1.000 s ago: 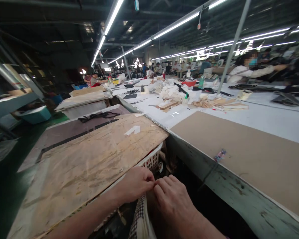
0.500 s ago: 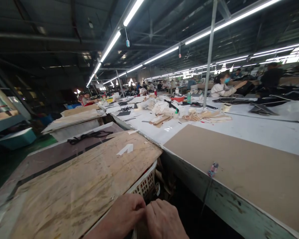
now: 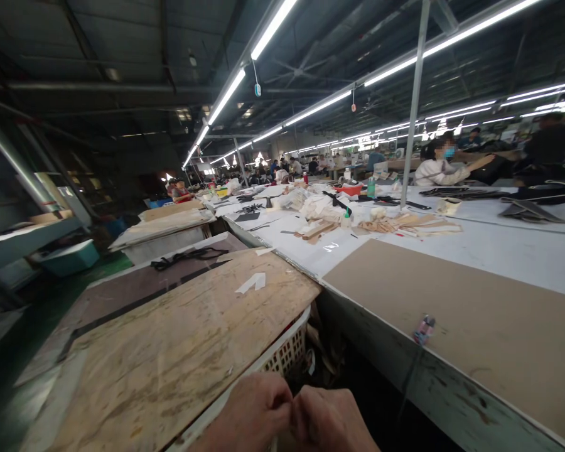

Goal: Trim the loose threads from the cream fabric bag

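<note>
At the bottom middle of the head view my left hand [image 3: 257, 409] and my right hand [image 3: 332, 415] meet, fingers curled in and knuckles close together. Both are closed. Whatever they may pinch is hidden behind the fingers and below the picture's edge. Just beyond them stands a cream plastic basket [image 3: 289, 349] with slotted walls. A stained wooden board [image 3: 169, 351] lies to the left, its edge beside my left hand. Two joined white strips [image 3: 253, 282] rest on that board.
On the right, a long white table [image 3: 499, 248] carries a brown sheet [image 3: 452, 295] and a small pink-and-grey tool [image 3: 424, 329] near its edge. Farther back are tan strips [image 3: 409, 223], a green-capped bottle [image 3: 347, 218] and a metal post [image 3: 413, 107]. A masked person [image 3: 442, 166] sits across the table.
The whole scene has shifted right in the picture as the head turned left. My hands stay together, with the right hand's fingers now turned more toward the left.
</note>
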`<state>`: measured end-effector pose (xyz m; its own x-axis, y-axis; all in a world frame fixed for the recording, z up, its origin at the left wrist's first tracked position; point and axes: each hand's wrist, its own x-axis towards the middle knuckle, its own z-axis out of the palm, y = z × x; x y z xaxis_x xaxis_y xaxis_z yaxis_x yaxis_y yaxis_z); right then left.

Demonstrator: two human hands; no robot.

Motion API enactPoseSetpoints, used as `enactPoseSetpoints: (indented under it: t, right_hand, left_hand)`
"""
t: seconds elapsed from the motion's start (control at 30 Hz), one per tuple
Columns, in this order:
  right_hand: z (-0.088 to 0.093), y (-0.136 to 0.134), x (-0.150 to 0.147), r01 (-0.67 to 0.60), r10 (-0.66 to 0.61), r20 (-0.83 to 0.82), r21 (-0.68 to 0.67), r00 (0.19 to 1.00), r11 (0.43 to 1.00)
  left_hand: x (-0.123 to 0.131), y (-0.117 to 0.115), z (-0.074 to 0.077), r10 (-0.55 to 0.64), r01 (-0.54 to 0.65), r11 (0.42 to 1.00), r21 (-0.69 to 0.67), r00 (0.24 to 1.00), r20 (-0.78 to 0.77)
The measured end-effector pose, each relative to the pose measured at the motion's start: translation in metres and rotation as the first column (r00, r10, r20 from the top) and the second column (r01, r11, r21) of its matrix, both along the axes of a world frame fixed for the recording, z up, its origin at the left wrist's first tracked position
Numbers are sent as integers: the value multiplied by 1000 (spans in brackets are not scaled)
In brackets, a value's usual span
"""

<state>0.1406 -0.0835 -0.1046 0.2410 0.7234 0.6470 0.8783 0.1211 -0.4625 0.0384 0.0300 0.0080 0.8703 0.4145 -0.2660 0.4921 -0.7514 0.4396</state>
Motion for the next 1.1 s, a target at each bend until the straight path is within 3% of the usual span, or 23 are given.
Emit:
enactPoseSetpoints:
  t: [0.23, 0.5, 0.63, 0.77, 0.83, 0.93, 1.03, 1.1]
  right_hand:
    - [12, -7, 7, -138, 102, -293, -106, 951, 985]
    - [34, -21, 12, -326, 216, -608, -75, 764, 942]
    - [28, -26, 15, -314, 202, -686, -41, 699, 949]
    - [19, -29, 16, -249, 138, -664, -76, 735, 965]
    - [19, -29, 16, -227, 129, -632, -76, 764, 971]
    - [20, -24, 16, -206, 155, -572, -25, 806, 978]
    - [12, -17, 17, -188, 180, -435, 26, 882, 982]
    - [1, -12, 16, -197, 199, -351, 41, 915, 980]
  left_hand:
    - [-1, 0, -8, 25, -22, 998, -60, 998, 55]
    - [0, 5, -9, 8, 2, 966, -257, 999, 38]
    - [-8, 7, -19, -20, 84, 934, -348, 983, 182]
    - [-20, 1, -24, 54, 78, 894, -441, 959, 278]
    - [-20, -5, -23, 39, 105, 913, -395, 939, 342]
    - [-14, -9, -22, -59, 149, 969, -195, 913, 403]
    - [-7, -6, -28, -155, 154, 988, 28, 940, 303]
    - [-3, 2, -37, -229, 196, 966, 172, 951, 207]
